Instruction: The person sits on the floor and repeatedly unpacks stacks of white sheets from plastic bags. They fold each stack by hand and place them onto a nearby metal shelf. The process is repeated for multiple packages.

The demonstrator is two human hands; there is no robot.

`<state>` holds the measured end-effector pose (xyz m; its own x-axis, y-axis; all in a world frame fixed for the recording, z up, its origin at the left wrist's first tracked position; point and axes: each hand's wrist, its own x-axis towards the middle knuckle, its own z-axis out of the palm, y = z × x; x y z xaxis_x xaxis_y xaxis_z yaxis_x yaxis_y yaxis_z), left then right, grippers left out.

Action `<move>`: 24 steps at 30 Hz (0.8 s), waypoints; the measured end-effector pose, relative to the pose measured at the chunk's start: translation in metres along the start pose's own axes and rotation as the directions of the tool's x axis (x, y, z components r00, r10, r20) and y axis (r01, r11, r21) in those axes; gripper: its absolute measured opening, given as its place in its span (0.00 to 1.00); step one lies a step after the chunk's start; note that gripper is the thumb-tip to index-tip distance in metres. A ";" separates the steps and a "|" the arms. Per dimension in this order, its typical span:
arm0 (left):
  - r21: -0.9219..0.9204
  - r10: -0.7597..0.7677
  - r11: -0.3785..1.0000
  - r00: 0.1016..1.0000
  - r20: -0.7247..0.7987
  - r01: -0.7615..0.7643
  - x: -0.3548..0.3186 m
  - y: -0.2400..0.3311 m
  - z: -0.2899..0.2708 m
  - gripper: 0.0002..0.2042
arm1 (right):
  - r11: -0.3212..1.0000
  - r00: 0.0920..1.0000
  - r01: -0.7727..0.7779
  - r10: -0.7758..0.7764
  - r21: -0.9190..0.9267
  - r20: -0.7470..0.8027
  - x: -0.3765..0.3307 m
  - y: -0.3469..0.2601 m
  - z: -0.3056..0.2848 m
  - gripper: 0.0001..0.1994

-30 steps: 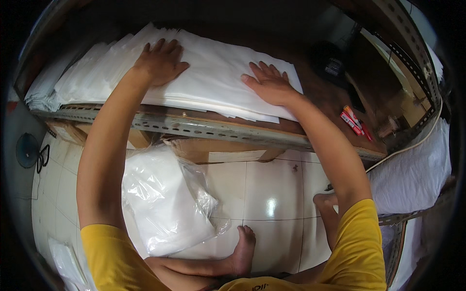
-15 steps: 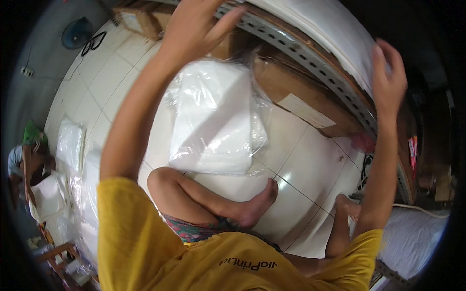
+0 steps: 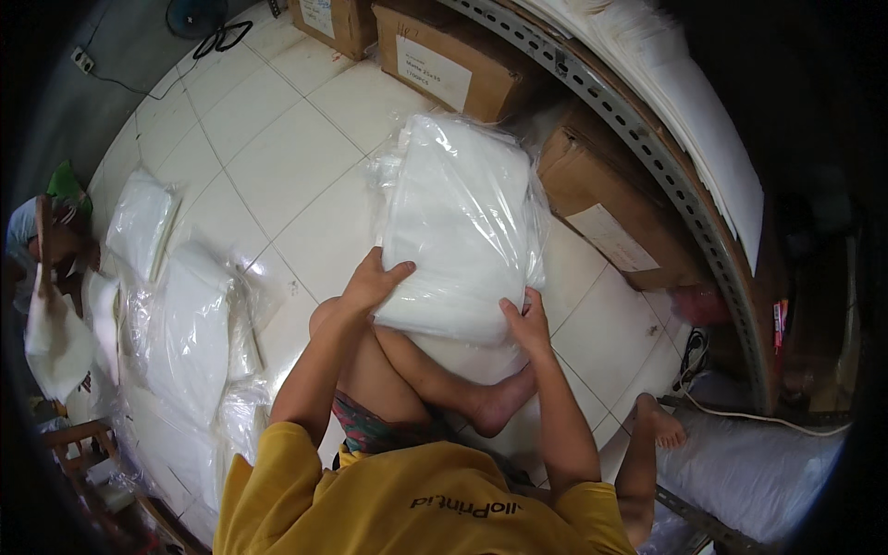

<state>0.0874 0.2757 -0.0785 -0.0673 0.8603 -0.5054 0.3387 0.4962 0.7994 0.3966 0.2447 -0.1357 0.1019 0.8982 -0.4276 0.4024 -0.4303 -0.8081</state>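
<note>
A stack of white, sheet-like packs in clear, shiny plastic (image 3: pixel 458 222) lies on the tiled floor before my crossed legs. My left hand (image 3: pixel 373 281) holds its near left edge, thumb on top and the other fingers partly hidden by the edge. At the near right corner, my right hand (image 3: pixel 527 322) grips the stack between thumb and fingers. What the packs contain cannot be made out through the glossy wrap.
A perforated metal shelf edge (image 3: pixel 647 139) curves along the right, bearing white sheets (image 3: pixel 708 129). Cardboard boxes (image 3: pixel 601 199) stand beneath it. More plastic-wrapped white packs (image 3: pixel 190 319) lie at left, near another person (image 3: pixel 60 240) handling white material. A fan (image 3: pixel 196 17) stands far left.
Both hands have come down from the white sheets on the shelf to the wrapped stack on the floor, and now hold its near edges. The view has shifted.
</note>
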 end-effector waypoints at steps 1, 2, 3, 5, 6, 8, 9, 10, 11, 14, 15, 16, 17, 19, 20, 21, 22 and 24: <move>-0.101 0.026 0.995 0.999 0.022 -0.024 -0.014 0.014 -0.006 0.36 | 1.000 1.000 -0.012 0.012 0.015 0.012 -0.003 -0.009 -0.011 0.41; -0.200 0.049 0.979 0.998 0.039 -0.040 -0.026 0.019 -0.011 0.35 | 0.999 0.999 -0.027 0.026 0.031 0.030 -0.007 -0.015 -0.019 0.40; -0.385 0.058 0.923 0.994 0.098 -0.016 -0.035 0.015 -0.017 0.33 | 0.998 0.997 -0.052 0.049 0.046 0.052 -0.016 -0.019 -0.022 0.40; -0.702 0.110 0.709 0.974 0.200 0.064 -0.051 0.003 -0.030 0.31 | 0.971 0.998 -0.038 0.025 0.236 0.054 -0.039 -0.029 -0.022 0.39; -0.714 0.033 0.692 0.983 0.180 0.107 -0.068 0.004 -0.032 0.30 | 0.943 0.999 -0.026 0.010 0.332 0.048 -0.046 -0.030 -0.021 0.38; -0.740 -0.124 0.646 0.983 0.137 0.185 -0.117 -0.004 -0.033 0.29 | 0.998 0.995 -0.043 0.040 0.036 0.095 -0.060 -0.017 -0.015 0.36; -0.840 -0.076 0.533 0.994 0.076 0.105 -0.128 -0.028 -0.025 0.28 | 0.992 0.991 -0.045 0.059 -0.115 0.119 -0.068 -0.011 -0.011 0.34; -0.914 -0.032 0.405 0.999 0.013 0.024 -0.129 -0.059 -0.013 0.26 | 1.000 0.990 -0.004 0.007 -0.019 0.141 -0.079 -0.012 -0.001 0.32; -0.963 0.003 0.264 0.999 -0.051 -0.050 -0.131 -0.080 -0.005 0.25 | 0.997 0.987 0.033 -0.045 0.076 0.154 -0.093 -0.016 0.014 0.30; -0.963 -0.132 0.250 0.981 -0.139 -0.103 -0.149 -0.088 0.023 0.16 | 0.985 0.967 0.127 -0.148 0.113 0.208 -0.119 -0.017 0.054 0.23; -0.931 -0.157 0.359 0.979 -0.129 -0.065 -0.154 -0.092 0.028 0.10 | 0.984 0.957 0.156 -0.172 0.085 0.234 -0.125 -0.017 0.062 0.21; -0.883 -0.180 0.469 0.977 -0.113 -0.016 -0.154 -0.095 0.031 0.09 | 0.986 0.951 0.159 -0.166 0.047 0.262 -0.130 -0.018 0.065 0.18; -0.822 -0.208 0.569 0.973 -0.102 0.035 -0.155 -0.089 0.031 0.08 | 0.987 0.942 0.163 -0.158 0.009 0.295 -0.134 -0.025 0.067 0.16; -0.727 -0.174 0.684 0.981 -0.086 0.057 -0.155 -0.091 0.027 0.08 | 0.986 0.937 0.139 -0.101 -0.092 0.335 -0.143 -0.042 0.064 0.12; -0.708 -0.112 0.706 0.991 -0.076 0.025 -0.155 -0.096 0.023 0.09 | 0.936 0.930 0.297 -0.240 -0.188 0.277 -0.149 -0.047 0.065 0.13; -0.689 -0.051 0.725 0.997 -0.065 -0.008 -0.156 -0.101 0.020 0.09 | 0.852 0.896 0.436 -0.378 -0.289 0.234 -0.155 -0.050 0.065 0.14; -0.696 -0.035 0.718 0.998 -0.048 -0.008 -0.158 -0.104 0.022 0.09 | 0.737 0.834 0.550 -0.511 -0.392 0.208 -0.162 -0.054 0.066 0.14; -0.708 0.004 0.706 1.000 -0.013 -0.012 -0.164 -0.102 0.027 0.10 | 0.579 0.694 0.699 -0.690 -0.419 0.205 -0.176 -0.082 0.073 0.15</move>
<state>0.0892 0.0808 -0.0865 -0.0778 0.8637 -0.4980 -0.4240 0.4234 0.8006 0.2791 0.1151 -0.0234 -0.3935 0.9021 0.1773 0.6858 0.4165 -0.5969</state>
